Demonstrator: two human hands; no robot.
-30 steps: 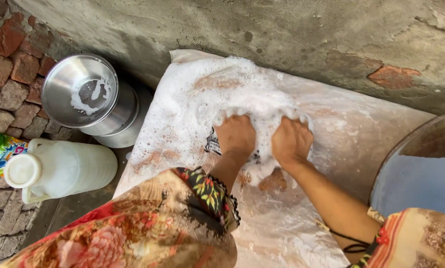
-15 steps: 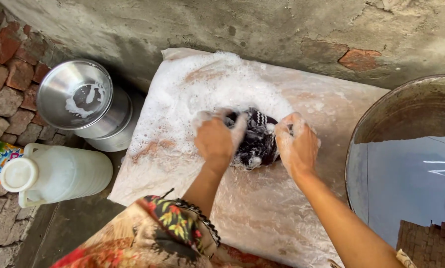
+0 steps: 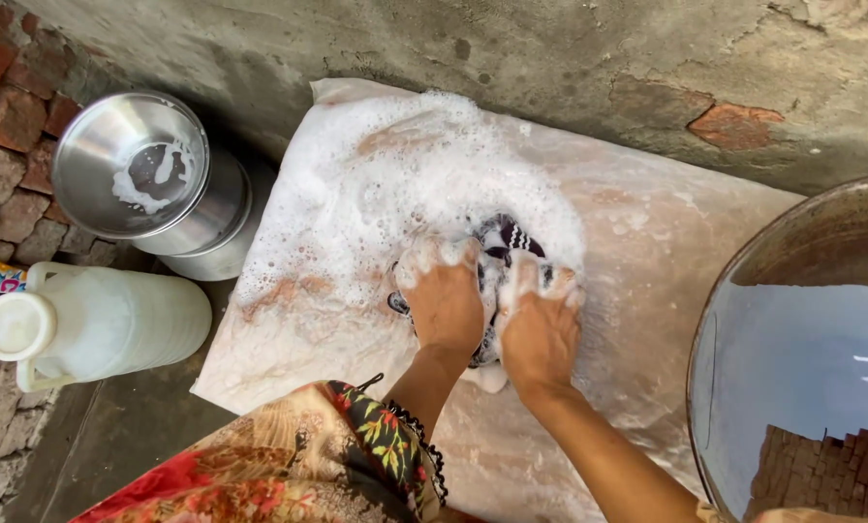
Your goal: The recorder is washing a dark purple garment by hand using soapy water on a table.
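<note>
Both hands press side by side on a dark cloth with white stripes [image 3: 508,254]: the left hand [image 3: 444,298] and the right hand [image 3: 539,327] are each curled and closed over the soapy bundle, fingertips buried in suds. The cloth lies under and just beyond the fingers, on a wet plastic sheet [image 3: 647,242] spread over the ground against a rough wall [image 3: 550,58]; thick foam [image 3: 424,165] covers the sheet beyond and to the left of the hands. This looks like the scrubbing stage of hand-washing, with the cloth bunched between the palms. The next move would likely call for firm pressure and a steady grip, since the lathered fabric is slippery. Well to the left of the left hand stand a steel pot [image 3: 143,174] and a white plastic jug [image 3: 95,324] lying on its side; to the right of the right hand is a large basin of water [image 3: 802,387].
</note>
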